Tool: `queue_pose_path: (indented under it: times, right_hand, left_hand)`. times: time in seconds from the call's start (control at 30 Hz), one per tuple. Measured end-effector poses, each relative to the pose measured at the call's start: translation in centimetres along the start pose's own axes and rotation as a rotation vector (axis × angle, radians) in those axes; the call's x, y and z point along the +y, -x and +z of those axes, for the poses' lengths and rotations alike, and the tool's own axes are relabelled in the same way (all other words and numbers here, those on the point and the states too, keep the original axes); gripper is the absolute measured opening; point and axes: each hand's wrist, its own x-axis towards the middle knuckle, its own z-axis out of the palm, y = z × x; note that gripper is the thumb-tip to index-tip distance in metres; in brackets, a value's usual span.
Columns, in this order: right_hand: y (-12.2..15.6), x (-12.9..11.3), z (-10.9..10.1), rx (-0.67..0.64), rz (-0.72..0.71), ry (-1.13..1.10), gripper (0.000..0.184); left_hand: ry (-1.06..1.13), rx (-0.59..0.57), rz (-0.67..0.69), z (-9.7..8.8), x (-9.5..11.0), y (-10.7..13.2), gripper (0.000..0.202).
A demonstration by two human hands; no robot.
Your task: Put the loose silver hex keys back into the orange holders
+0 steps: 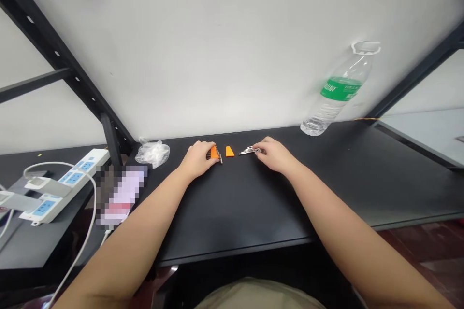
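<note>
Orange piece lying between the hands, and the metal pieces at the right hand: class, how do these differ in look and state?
The orange piece is one tapered block; the metal pieces are several slender lengths.
The orange piece lies untouched; the metal pieces are in the right hand's fingers.
Both the orange piece and metal pieces are smaller than that hand.
</note>
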Motion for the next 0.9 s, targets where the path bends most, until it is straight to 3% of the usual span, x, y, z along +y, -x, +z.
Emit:
queue_pose_path:
  times: [0.13, 0.3, 0.43, 0.6, 0.7, 0.9]
  right_hand:
    - [0.0, 0.3, 0.5, -0.045, -0.004, 0.074, 0.025]
    - [0.2, -1.5, 0.1, -0.073, 0.0, 0.193, 0.024]
    - [0.3, -3.2, -0.4, -0.148, 0.022, 0.292, 0.011]
    - [0.6, -4.7, -0.3, -0.304, 0.059, 0.228, 0.005]
    - [0.8, -5.2, -0.2, -0.306, 0.059, 0.211, 0.006]
    - [1.1, -5.4, -0.5, -0.309, -0.102, 0.163, 0.009]
  left_hand:
    - [-0.008, -0.044, -0.056, 0.7, -1.1, -0.4, 0.048]
    - [-0.051, -0.058, -0.097, 0.8, -1.0, -0.6, 0.044]
    - [-0.11, 0.037, -0.068, 0.3, 1.3, -1.0, 0.043]
    - [-0.205, -0.116, 0.031, 1.0, 4.3, -1.0, 0.061]
    - [-0.19, -0.144, 0.067, 1.5, 4.6, -0.6, 0.047]
    - [-0.044, -0.135, 0.135, 1.3, 4.4, -0.8, 0.018]
